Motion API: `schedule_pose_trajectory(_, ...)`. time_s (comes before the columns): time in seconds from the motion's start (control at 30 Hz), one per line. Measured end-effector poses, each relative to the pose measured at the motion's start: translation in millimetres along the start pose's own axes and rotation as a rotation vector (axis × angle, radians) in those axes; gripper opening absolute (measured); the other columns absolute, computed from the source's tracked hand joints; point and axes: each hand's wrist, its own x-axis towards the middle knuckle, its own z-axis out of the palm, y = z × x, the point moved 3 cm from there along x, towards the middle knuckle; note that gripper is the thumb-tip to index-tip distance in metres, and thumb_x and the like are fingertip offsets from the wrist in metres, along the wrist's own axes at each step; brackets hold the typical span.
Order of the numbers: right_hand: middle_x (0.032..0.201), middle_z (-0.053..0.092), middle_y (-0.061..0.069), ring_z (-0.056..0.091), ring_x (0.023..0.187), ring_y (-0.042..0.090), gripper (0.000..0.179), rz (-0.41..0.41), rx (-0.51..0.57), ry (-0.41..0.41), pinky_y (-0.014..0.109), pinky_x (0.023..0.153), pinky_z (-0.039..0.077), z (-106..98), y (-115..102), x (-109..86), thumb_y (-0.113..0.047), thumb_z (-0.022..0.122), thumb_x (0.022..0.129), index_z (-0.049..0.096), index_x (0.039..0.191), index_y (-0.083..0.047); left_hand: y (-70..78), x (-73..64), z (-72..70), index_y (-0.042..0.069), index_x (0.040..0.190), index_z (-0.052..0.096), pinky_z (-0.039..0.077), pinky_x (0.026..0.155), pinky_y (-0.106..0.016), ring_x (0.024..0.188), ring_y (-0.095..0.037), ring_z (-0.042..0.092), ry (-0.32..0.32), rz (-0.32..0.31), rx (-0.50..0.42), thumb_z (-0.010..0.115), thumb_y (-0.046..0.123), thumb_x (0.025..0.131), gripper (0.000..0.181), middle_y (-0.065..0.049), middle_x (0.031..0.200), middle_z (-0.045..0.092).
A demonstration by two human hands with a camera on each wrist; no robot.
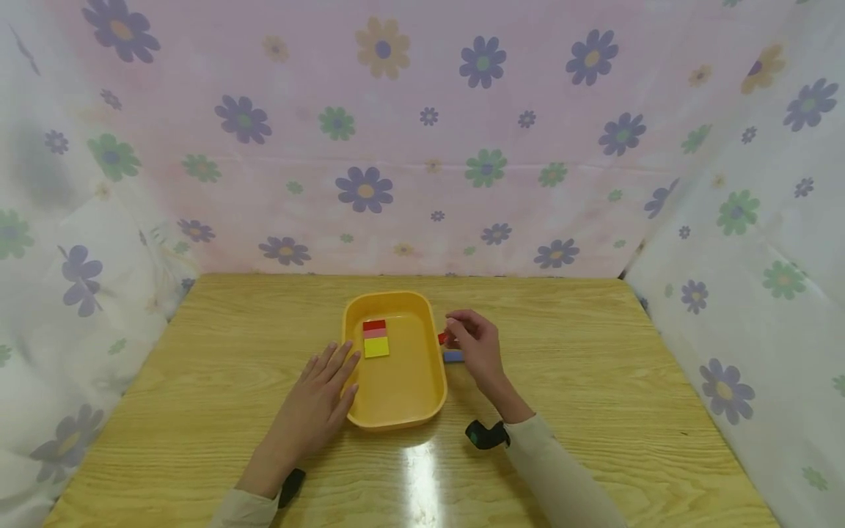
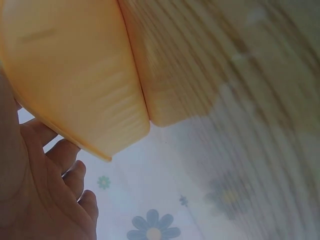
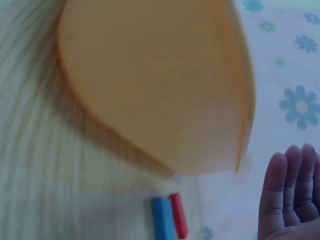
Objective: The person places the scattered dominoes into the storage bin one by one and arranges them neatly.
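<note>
A yellow plastic tray (image 1: 412,400) stands on the table. Inside it, toward the upper left, a red block (image 1: 374,325), a pink block (image 1: 375,334) and a yellow block (image 1: 376,347) lie against one another. My left hand (image 1: 323,396) rests on the tray's left rim, its fingers extended; the left wrist view has these fingers along the rim's edge. To the right of the tray, my right hand (image 1: 477,345) hovers over another red block (image 3: 179,216) and a blue block (image 3: 163,220), which lie side by side. No object shows in the right hand's fingers (image 3: 294,185).
The wood-grain table (image 1: 594,367) carries the tray near its middle. Flower-print cloth (image 1: 422,147) hangs behind the table and along both sides. A dark wrist strap mount (image 1: 485,435) sits at the right sleeve.
</note>
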Motion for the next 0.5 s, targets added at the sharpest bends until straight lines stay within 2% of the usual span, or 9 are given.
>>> schedule_pose_trajectory(0.1, 0.089, 0.067, 0.020, 0.064, 0.071, 0.015, 0.016, 0.021, 0.005, 0.035, 0.027, 0.069, 0.062, -15.4, 8.6, -2.3, -0.004, 0.060, 0.101, 0.069, 0.110, 0.005, -0.4, -0.4, 0.0, 0.005, 0.154, 0.044, 0.024, 0.122, -0.060, 0.153, -0.037, 0.027, -0.003, -0.002, -0.007, 0.055, 0.027, 0.105, 0.055, -0.014, 0.164, 0.033)
schedule_pose_trajectory(0.2, 0.096, 0.069, 0.021, 0.068, 0.079, 0.018, 0.018, 0.011, -0.048, 0.026, 0.026, 0.074, 0.062, -30.8, 14.5, -2.6, -0.002, 0.059, 0.101, 0.068, 0.113, 0.007, -0.8, -0.8, 0.2, 0.006, 0.155, 0.043, 0.023, 0.122, -0.060, 0.153, -0.037, 0.027, -0.009, -0.004, -0.014, 0.055, 0.027, 0.105, 0.055, -0.013, 0.165, 0.032)
schedule_pose_trajectory(0.33, 0.109, 0.068, 0.027, 0.069, 0.098, 0.028, 0.023, -0.056, -0.243, -0.060, 0.028, 0.086, 0.060, -50.4, 21.1, -2.2, 0.003, 0.057, 0.100, 0.065, 0.121, 0.009, -1.4, -1.0, 0.4, 0.006, 0.155, 0.043, 0.023, 0.122, -0.060, 0.153, -0.037, 0.027, -0.011, -0.002, -0.018, 0.054, 0.027, 0.105, 0.055, -0.013, 0.165, 0.032)
schedule_pose_trajectory(0.43, 0.118, 0.067, 0.027, 0.065, 0.110, 0.038, 0.030, -0.121, -0.370, -0.150, 0.040, 0.097, 0.057, -62.4, 25.8, -1.4, 0.010, 0.054, 0.098, 0.062, 0.127, 0.010, -1.9, -1.3, 0.8, 0.006, 0.155, 0.042, 0.023, 0.122, -0.060, 0.153, -0.037, 0.027, -0.014, -0.003, -0.018, 0.054, 0.026, 0.105, 0.055, -0.013, 0.165, 0.031)
schedule_pose_trajectory(0.5, 0.123, 0.066, 0.026, 0.062, 0.116, 0.042, 0.034, -0.144, -0.411, -0.205, 0.050, 0.102, 0.053, -68.4, 28.3, -0.5, 0.013, 0.053, 0.097, 0.060, 0.130, 0.010, -2.4, -1.5, 1.1, 0.006, 0.156, 0.041, 0.023, 0.122, -0.059, 0.154, -0.036, 0.026, -0.016, -0.005, -0.017, 0.053, 0.026, 0.106, 0.055, -0.013, 0.166, 0.031)
